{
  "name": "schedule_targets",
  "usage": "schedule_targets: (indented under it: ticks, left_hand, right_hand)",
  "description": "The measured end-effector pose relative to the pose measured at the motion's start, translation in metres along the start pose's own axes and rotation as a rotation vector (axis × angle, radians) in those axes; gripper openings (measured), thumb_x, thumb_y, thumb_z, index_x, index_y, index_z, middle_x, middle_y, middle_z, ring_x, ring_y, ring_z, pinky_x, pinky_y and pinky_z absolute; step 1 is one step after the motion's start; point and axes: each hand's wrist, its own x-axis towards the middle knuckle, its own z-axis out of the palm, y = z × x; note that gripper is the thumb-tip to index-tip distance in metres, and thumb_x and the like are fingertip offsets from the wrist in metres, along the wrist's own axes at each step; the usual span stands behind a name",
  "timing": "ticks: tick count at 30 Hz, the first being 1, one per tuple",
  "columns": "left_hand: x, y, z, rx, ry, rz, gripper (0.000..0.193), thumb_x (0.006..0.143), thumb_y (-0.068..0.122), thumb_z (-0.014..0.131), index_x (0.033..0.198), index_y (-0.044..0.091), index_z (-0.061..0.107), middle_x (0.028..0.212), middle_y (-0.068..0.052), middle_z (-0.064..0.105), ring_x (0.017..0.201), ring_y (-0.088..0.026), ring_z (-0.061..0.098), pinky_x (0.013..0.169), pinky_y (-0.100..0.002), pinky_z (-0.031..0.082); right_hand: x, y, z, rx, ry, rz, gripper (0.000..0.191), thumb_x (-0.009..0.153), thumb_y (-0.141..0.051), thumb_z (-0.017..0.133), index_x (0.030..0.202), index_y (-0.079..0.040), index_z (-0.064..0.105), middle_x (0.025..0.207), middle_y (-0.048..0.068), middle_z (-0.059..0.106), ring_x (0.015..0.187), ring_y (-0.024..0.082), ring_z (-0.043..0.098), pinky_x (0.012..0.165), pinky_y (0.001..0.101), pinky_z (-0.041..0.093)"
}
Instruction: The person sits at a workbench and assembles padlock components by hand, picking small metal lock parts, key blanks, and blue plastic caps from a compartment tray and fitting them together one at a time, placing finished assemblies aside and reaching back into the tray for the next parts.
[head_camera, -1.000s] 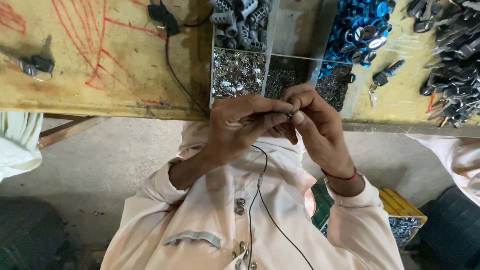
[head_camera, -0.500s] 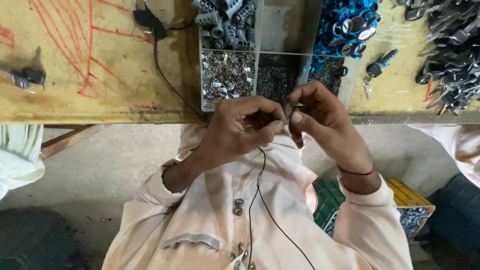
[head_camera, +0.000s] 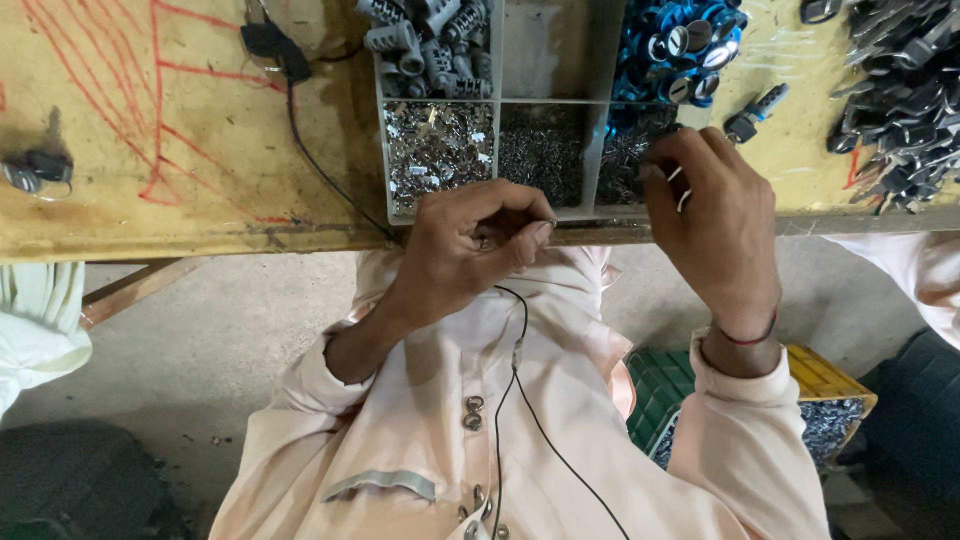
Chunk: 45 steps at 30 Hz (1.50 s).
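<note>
left hand (head_camera: 470, 250) pinches a small metal part (head_camera: 487, 243) just below the front edge of the grey divided tray (head_camera: 497, 100). right hand (head_camera: 715, 215), apart from it, fingers curled into the tray's right front compartment; grasp cannot be told. blue rings (head_camera: 680, 40) fill the compartment behind.
</note>
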Motion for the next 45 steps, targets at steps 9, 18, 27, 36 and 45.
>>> schedule_targets:
  ticks: [9,18,27,36,45]
  left_hand:
    - [0.0,-0.001,0.012,-0.301,-0.041,-0.075,0.024,0.106,0.019,0.068,0.119,-0.002,0.064,0.099,-0.005,0.071,0.084,-0.007,0.07,0.073,-0.023,0.059]
    - [0.001,-0.002,0.012,-0.52,-0.068,-0.15,0.025,0.108,0.018,0.065,0.121,-0.004,0.062,0.101,-0.008,0.069,0.084,-0.012,0.069,0.074,-0.027,0.06]
    - [0.002,-0.009,0.013,-0.597,-0.05,-0.131,0.024,0.108,0.018,0.065,0.12,-0.003,0.061,0.099,-0.008,0.068,0.084,-0.014,0.07,0.073,-0.029,0.062]
    - [-0.002,-0.006,0.01,-0.466,-0.003,-0.107,0.021,0.106,0.017,0.068,0.117,0.0,0.063,0.1,-0.004,0.069,0.084,-0.008,0.069,0.072,-0.025,0.06]
    - [-0.003,0.008,-0.02,-0.481,-0.208,-0.26,0.023,0.1,0.02,0.074,0.109,-0.001,0.07,0.09,-0.001,0.068,0.071,-0.004,0.059,0.061,-0.021,0.051]
  right_hand:
    - [-0.019,-0.051,0.02,0.541,0.16,-0.203,0.022,0.094,0.014,0.071,0.109,0.005,0.058,0.117,0.02,0.061,0.093,0.02,0.07,0.074,0.0267,0.063]
    - [-0.028,-0.042,0.039,0.774,0.117,-0.156,0.015,0.103,0.01,0.067,0.114,0.005,0.059,0.113,0.013,0.058,0.09,0.01,0.065,0.075,0.022,0.061]
    - [-0.029,-0.044,0.05,0.821,0.14,-0.092,0.011,0.106,0.007,0.063,0.114,0.004,0.057,0.114,0.011,0.055,0.091,0.009,0.06,0.078,0.021,0.055]
    - [-0.027,-0.043,0.064,0.743,0.24,-0.198,0.021,0.106,0.01,0.065,0.122,0.003,0.054,0.12,0.012,0.056,0.096,0.013,0.062,0.08,0.0243,0.056]
    - [-0.017,-0.042,0.037,0.586,-0.004,-0.366,0.022,0.095,0.009,0.075,0.11,-0.003,0.065,0.1,0.014,0.073,0.088,0.02,0.075,0.074,0.0283,0.059]
